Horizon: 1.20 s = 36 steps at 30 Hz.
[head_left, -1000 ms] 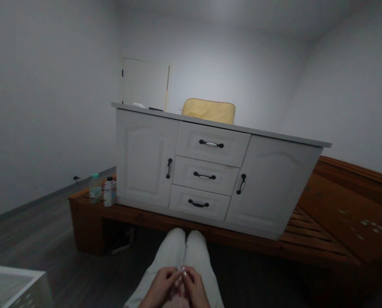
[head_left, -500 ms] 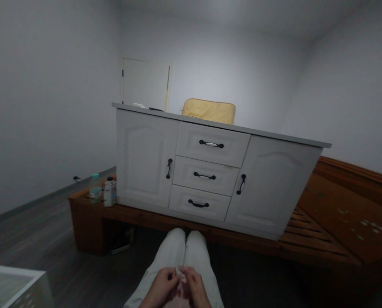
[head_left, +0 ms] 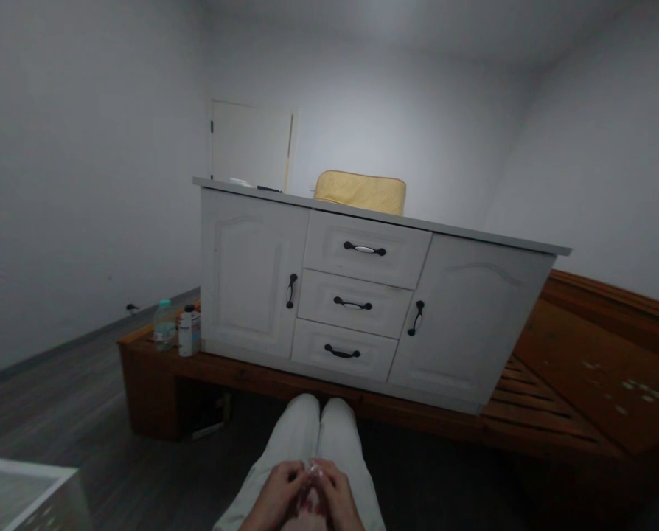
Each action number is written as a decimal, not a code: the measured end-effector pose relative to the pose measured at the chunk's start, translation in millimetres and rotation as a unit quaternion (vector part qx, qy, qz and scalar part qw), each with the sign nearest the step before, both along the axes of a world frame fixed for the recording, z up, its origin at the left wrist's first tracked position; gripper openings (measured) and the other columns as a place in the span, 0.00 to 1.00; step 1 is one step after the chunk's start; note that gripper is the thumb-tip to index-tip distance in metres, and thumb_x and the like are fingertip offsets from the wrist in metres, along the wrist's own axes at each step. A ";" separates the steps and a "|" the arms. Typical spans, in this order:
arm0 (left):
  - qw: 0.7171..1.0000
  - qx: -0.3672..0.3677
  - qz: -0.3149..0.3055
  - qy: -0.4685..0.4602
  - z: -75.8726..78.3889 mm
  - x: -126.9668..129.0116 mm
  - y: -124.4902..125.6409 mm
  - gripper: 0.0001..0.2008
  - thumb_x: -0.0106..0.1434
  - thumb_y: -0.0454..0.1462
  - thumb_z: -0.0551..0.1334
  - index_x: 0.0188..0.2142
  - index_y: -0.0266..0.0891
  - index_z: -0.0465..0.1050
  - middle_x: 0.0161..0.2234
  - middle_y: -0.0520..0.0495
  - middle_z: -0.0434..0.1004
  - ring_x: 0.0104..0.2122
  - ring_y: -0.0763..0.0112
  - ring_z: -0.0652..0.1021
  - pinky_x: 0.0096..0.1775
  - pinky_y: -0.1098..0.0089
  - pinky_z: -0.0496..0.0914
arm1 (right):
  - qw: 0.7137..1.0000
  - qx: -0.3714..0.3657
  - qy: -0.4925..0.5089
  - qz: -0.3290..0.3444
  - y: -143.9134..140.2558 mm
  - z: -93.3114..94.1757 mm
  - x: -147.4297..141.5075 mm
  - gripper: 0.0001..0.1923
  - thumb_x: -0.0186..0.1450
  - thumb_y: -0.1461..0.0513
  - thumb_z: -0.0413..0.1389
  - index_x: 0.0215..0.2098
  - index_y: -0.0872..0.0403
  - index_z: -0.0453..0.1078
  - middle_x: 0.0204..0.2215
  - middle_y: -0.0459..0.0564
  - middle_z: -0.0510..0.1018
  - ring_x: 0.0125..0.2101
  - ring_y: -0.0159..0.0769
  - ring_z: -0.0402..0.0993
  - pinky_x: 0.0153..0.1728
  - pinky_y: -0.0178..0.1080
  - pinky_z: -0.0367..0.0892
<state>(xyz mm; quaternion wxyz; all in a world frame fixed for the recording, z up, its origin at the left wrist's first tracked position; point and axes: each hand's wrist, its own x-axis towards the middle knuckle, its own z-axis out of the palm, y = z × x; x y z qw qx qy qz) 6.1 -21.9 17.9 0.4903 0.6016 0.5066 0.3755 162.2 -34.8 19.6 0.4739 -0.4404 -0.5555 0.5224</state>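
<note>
Low in the view, over my lap, my left hand (head_left: 279, 488) and my right hand (head_left: 337, 490) are brought close together. Between them is a small crinkled plastic packet (head_left: 310, 500), see-through or whitish with red patches. Fingers and thumbs of both hands pinch its top from either side. What is inside the packet is too blurred to tell. My legs in light trousers (head_left: 301, 435) lie under the hands.
A white cabinet (head_left: 252, 273) with drawers stands on a wooden bench (head_left: 147, 391) ahead of my knees. A clear bottle (head_left: 164, 324) and a white bottle (head_left: 189, 332) stand left of it. A woven yellow chair back (head_left: 360, 192) shows behind. A white-rimmed box (head_left: 36, 469) sits at lower left.
The fingertips have shifted slightly at the packet's top, and its shiny plastic shows more between them. The hands stay in the same place over the lap.
</note>
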 end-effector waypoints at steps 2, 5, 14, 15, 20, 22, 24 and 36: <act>1.000 0.011 0.005 0.022 -0.1 0.0 0.0 0.25 0.59 0.56 0.55 0.21 0.38 0.68 0.19 0.53 0.69 0.23 0.71 0.68 0.28 0.71 0.60 | 1.000 0.000 0.000 0.010 -2.7 8.8 -1.2 0.26 0.60 0.42 0.55 0.40 0.54 0.79 0.42 0.57 0.81 0.47 0.48 0.74 0.54 0.49 0.64; 0.998 0.021 0.019 0.056 0.1 -0.2 -0.5 0.24 0.59 0.54 0.56 0.19 0.37 0.69 0.19 0.51 0.70 0.24 0.69 0.69 0.28 0.70 0.60 | 1.000 -0.024 0.018 0.008 -6.1 17.1 -3.9 0.26 0.61 0.42 0.54 0.40 0.54 0.78 0.41 0.55 0.81 0.46 0.47 0.74 0.53 0.48 0.65; 0.999 -0.017 -0.007 -0.027 8.3 0.7 -5.5 0.28 0.55 0.60 0.58 0.20 0.37 0.68 0.18 0.53 0.71 0.21 0.72 0.69 0.26 0.71 0.62 | 0.999 -0.025 0.020 0.010 -2.0 5.3 -2.6 0.28 0.59 0.41 0.55 0.38 0.55 0.79 0.39 0.57 0.81 0.43 0.48 0.76 0.48 0.49 0.68; 1.000 -0.011 -0.002 -0.017 8.8 0.6 -5.8 0.27 0.55 0.60 0.59 0.20 0.38 0.67 0.17 0.52 0.71 0.21 0.72 0.69 0.26 0.71 0.62 | 0.999 -0.026 0.019 0.008 -2.1 5.5 -2.6 0.28 0.59 0.41 0.55 0.39 0.55 0.79 0.40 0.58 0.81 0.44 0.48 0.76 0.49 0.50 0.67; 1.000 -0.002 -0.014 -0.014 11.2 0.1 -6.9 0.28 0.57 0.60 0.57 0.22 0.36 0.71 0.19 0.51 0.73 0.22 0.70 0.71 0.26 0.71 0.62 | 1.000 -0.006 -0.001 0.010 -4.6 13.6 -3.5 0.28 0.54 0.42 0.61 0.40 0.54 0.79 0.47 0.59 0.79 0.51 0.51 0.72 0.57 0.50 0.62; 0.998 -0.026 -0.027 -0.050 11.9 0.7 -7.7 0.28 0.56 0.60 0.58 0.24 0.36 0.72 0.19 0.51 0.72 0.22 0.71 0.70 0.25 0.71 0.61 | 1.000 -0.012 0.005 0.022 -5.8 17.1 -3.1 0.28 0.58 0.41 0.57 0.40 0.55 0.79 0.42 0.58 0.81 0.46 0.48 0.75 0.51 0.48 0.66; 0.996 -0.048 -0.035 -0.072 11.7 1.1 -8.1 0.27 0.54 0.60 0.60 0.23 0.36 0.70 0.18 0.54 0.68 0.20 0.73 0.67 0.24 0.71 0.59 | 1.000 -0.011 0.011 0.021 -6.8 18.6 -2.9 0.28 0.58 0.40 0.55 0.38 0.55 0.78 0.37 0.55 0.82 0.41 0.46 0.75 0.46 0.46 0.68; 0.999 0.006 -0.028 0.018 8.3 -4.0 -3.5 0.34 0.57 0.64 0.53 0.23 0.34 0.75 0.21 0.50 0.73 0.26 0.70 0.69 0.30 0.71 0.61 | 1.000 -0.024 -0.003 0.000 -4.8 12.4 -4.9 0.27 0.54 0.42 0.61 0.35 0.56 0.81 0.45 0.59 0.81 0.51 0.51 0.73 0.57 0.49 0.61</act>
